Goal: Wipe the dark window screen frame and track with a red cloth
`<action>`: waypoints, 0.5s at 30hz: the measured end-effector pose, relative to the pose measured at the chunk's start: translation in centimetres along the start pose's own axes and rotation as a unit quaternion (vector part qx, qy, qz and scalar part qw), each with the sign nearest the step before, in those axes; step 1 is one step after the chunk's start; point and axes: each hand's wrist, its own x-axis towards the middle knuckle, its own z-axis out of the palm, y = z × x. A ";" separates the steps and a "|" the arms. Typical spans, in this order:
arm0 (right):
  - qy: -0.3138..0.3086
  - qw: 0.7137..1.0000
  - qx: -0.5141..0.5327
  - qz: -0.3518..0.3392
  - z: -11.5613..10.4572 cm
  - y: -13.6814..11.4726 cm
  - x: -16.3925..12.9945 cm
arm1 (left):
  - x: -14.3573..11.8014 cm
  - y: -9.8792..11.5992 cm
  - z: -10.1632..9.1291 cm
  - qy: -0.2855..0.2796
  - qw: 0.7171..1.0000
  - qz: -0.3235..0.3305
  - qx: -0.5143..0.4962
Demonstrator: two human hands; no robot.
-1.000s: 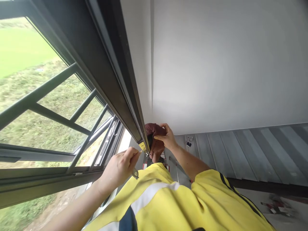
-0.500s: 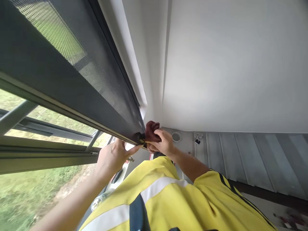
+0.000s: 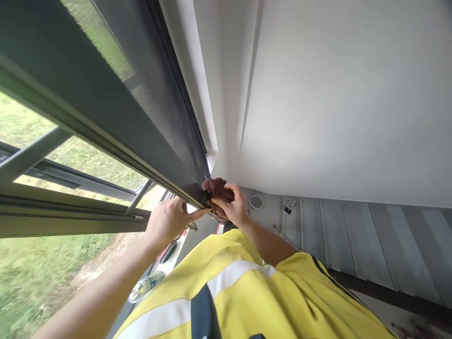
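Unfinished room interior: dark window frame (image 3: 116, 117), bare white wall (image 3: 335, 94), grey plank floor (image 3: 370, 230).

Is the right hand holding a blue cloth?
No, the cloth gripped in the right hand is dark red, pressed at the corner of the window frame.

Soft daylight enters through the window (image 3: 70, 155) at left; edges bend with wide-angle distortion, lower corners blur.

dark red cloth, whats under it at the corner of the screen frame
The dark red cloth is bunched under the right hand against the screen frame corner. Beside it shows a small yellow bit; the corner beneath the cloth is covered.
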 end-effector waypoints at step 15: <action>-0.181 0.925 -0.286 -0.172 -1.1 -5.0 0.6 | 2.0 0.4 -0.3 -0.066 0.995 0.070 -0.003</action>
